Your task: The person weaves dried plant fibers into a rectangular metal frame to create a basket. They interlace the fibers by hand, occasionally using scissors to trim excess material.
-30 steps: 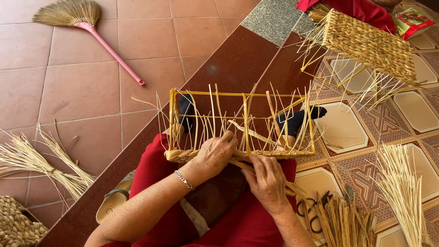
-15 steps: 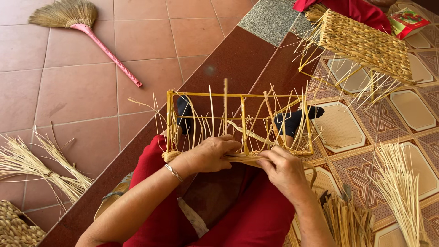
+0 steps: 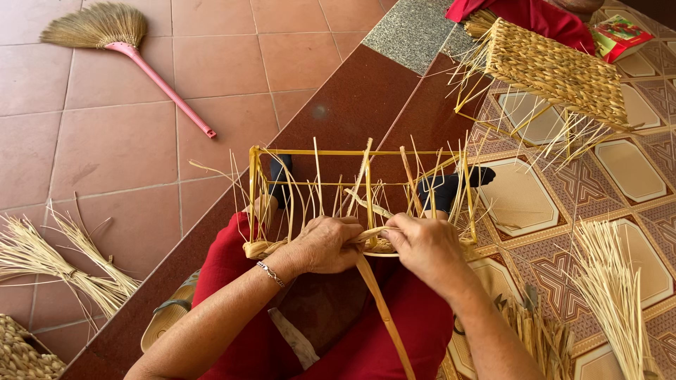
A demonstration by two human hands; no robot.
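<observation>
- The left hand (image 3: 325,245) is closed over the woven band at the near edge of the yellow wire frame (image 3: 359,152), fingers curled down onto the braid
- The right hand (image 3: 422,248) pinches a flat straw strand (image 3: 384,309) against that same edge; the strand runs from the fingers down across the lap in red cloth
- The two hands sit just beside each other, almost touching at the fingertips
- The frame rests on the person's knees, over a dark red step, its open box shape tilted away; thin upright straws rise from its near rail
- Two feet in black socks (image 3: 451,188) brace the frame's far side, one at each end
- Further right, on the patterned tile floor (image 3: 521,197), stands a half-woven basket (image 3: 556,70) on a wire frame of the same kind, with loose ends sticking out below it
- A bundle of loose straw (image 3: 612,295) lies near the right forearm, another bundle (image 3: 49,257) lies well apart at the left on the plain terracotta tiles
- A broom with a pink handle (image 3: 134,53) lies at the upper left
- A silver bracelet (image 3: 270,273) circles the left wrist
</observation>
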